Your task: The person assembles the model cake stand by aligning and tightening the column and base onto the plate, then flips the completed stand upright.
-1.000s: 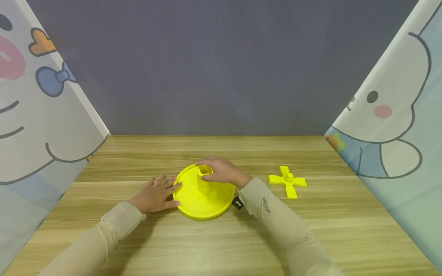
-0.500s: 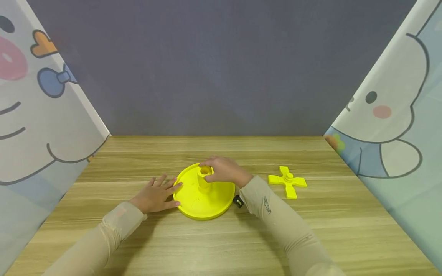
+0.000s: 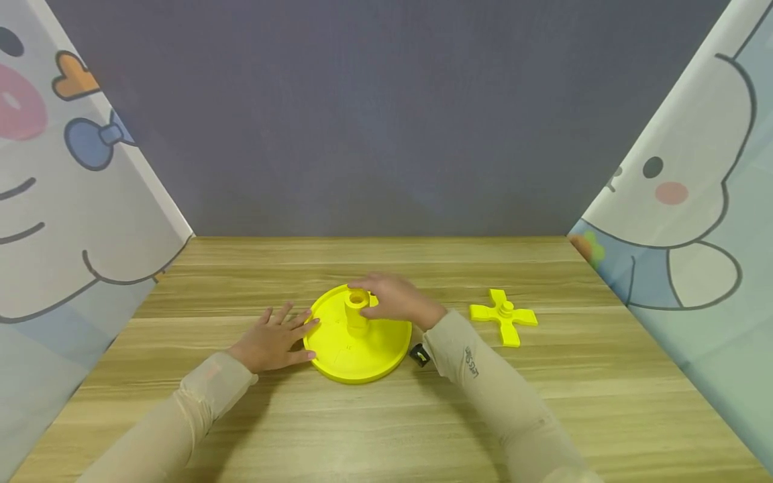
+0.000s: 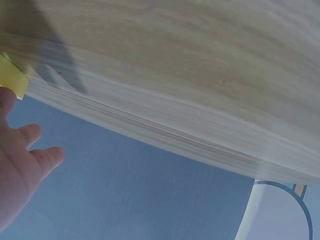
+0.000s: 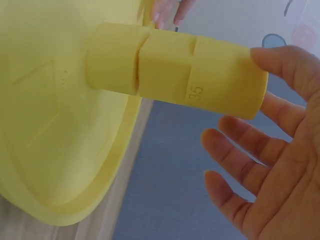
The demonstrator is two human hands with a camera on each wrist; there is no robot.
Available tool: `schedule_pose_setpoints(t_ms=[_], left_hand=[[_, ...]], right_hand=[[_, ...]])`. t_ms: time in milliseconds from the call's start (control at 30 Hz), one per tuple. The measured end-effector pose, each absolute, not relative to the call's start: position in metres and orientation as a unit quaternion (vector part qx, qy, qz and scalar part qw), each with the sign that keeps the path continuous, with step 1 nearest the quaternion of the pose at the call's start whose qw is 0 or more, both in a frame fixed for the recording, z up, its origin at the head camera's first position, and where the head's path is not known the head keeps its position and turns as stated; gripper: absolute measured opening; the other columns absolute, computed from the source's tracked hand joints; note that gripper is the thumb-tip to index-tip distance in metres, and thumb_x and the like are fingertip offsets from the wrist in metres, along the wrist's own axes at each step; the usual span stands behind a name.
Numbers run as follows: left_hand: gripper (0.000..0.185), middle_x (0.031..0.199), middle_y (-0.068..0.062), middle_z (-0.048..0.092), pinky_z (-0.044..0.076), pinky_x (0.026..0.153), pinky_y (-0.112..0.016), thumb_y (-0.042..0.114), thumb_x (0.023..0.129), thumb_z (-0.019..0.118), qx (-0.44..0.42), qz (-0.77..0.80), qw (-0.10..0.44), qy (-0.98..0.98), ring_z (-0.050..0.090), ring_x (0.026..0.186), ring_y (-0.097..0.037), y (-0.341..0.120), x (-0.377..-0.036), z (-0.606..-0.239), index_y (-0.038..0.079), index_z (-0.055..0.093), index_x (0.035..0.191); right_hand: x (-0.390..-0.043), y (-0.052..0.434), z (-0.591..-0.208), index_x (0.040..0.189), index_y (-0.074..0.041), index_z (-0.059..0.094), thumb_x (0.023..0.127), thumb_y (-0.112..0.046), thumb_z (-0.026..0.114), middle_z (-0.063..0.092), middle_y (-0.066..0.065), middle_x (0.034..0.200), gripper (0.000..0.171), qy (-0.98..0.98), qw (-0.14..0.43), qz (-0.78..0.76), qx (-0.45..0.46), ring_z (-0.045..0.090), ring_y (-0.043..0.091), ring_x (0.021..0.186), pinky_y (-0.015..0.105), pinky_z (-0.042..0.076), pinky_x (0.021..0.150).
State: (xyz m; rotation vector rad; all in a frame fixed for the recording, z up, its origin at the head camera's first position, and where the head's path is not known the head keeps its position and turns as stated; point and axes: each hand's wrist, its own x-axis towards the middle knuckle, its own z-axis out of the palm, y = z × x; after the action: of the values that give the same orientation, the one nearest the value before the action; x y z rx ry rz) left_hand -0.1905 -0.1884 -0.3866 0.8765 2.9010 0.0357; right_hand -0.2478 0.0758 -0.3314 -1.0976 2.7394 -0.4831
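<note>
A round yellow base with a raised rim lies on the wooden table in the head view. From its middle rises a yellow tube, upright and hollow at the top. My right hand pinches the tube's upper end between thumb and index finger. In the right wrist view the tube is marked "35" and shows a seam near the base; the other fingers spread off it. My left hand lies flat at the base's left edge, fingertips on the rim.
A yellow four-armed cross piece with a round knob lies on the table to the right. A small black item sits beside the right wrist. A grey wall closes off the back, with cartoon-printed panels on both sides.
The right thumb and fingers have shifted slightly rightward around the tube's top. The left hand, the base and the cross piece stay in place.
</note>
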Motion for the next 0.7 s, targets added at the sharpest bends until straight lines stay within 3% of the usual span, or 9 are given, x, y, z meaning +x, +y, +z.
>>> schedule_pose_setpoints(t_ms=[133,233,333,467,567,700], left_hand=[[0.066,0.148,-0.017,0.039,0.023,0.102,-0.069,0.054,0.093,0.05,0.289,0.018,0.057,0.955,0.025,0.135,-0.051,-0.189,-0.191,-0.388,0.01,0.047,0.142],[0.067,0.148,-0.017,0.039,0.023,0.102,-0.069,0.055,0.093,0.049,0.289,0.018,0.055,0.956,0.025,0.136,-0.05,-0.189,-0.192,-0.389,0.01,0.047,0.142],[0.066,0.148,-0.017,0.039,0.023,0.102,-0.069,0.055,0.093,0.049,0.29,0.018,0.053,0.956,0.025,0.136,-0.05,-0.19,-0.191,-0.388,0.01,0.047,0.142],[0.067,0.148,-0.017,0.039,0.023,0.102,-0.069,0.055,0.093,0.049,0.287,0.019,0.056,0.956,0.025,0.136,-0.05,-0.191,-0.191,-0.388,0.011,0.047,0.143],[0.067,0.149,-0.016,0.038,0.022,0.103,-0.069,0.056,0.093,0.049,0.284,0.016,0.061,0.957,0.025,0.136,-0.05,-0.19,-0.191,-0.388,0.012,0.046,0.143],[0.067,0.149,-0.015,0.038,0.022,0.104,-0.068,0.056,0.093,0.049,0.282,0.016,0.063,0.957,0.025,0.136,-0.049,-0.189,-0.191,-0.388,0.013,0.046,0.144]], right_hand=[[-0.245,0.078,-0.332,0.14,-0.01,0.05,0.092,-0.023,0.065,0.05,0.012,0.141,0.052,0.911,0.092,-0.175,-0.362,0.046,0.028,0.129,0.041,0.038,0.105],[-0.243,0.077,-0.331,0.138,-0.009,0.052,0.092,-0.026,0.066,0.053,0.009,0.138,0.052,0.921,0.076,-0.164,-0.345,0.051,0.025,0.124,0.04,0.042,0.101],[-0.24,0.071,-0.33,0.135,-0.01,0.055,0.09,-0.033,0.067,0.062,0.004,0.125,0.052,0.935,0.058,-0.146,-0.317,0.061,0.018,0.104,0.035,0.05,0.087],[-0.238,0.064,-0.329,0.128,-0.01,0.059,0.086,-0.042,0.07,0.068,0.001,0.107,0.053,0.949,0.041,-0.128,-0.285,0.061,0.015,0.081,0.032,0.051,0.069],[-0.238,0.062,-0.328,0.131,-0.01,0.056,0.085,-0.047,0.07,0.064,0.004,0.12,0.061,0.952,0.04,-0.116,-0.281,0.063,0.018,0.099,0.037,0.052,0.079],[-0.241,0.063,-0.323,0.142,-0.011,0.046,0.088,-0.031,0.07,0.047,0.008,0.143,0.063,0.933,0.075,-0.127,-0.328,0.045,0.024,0.13,0.042,0.04,0.103]])
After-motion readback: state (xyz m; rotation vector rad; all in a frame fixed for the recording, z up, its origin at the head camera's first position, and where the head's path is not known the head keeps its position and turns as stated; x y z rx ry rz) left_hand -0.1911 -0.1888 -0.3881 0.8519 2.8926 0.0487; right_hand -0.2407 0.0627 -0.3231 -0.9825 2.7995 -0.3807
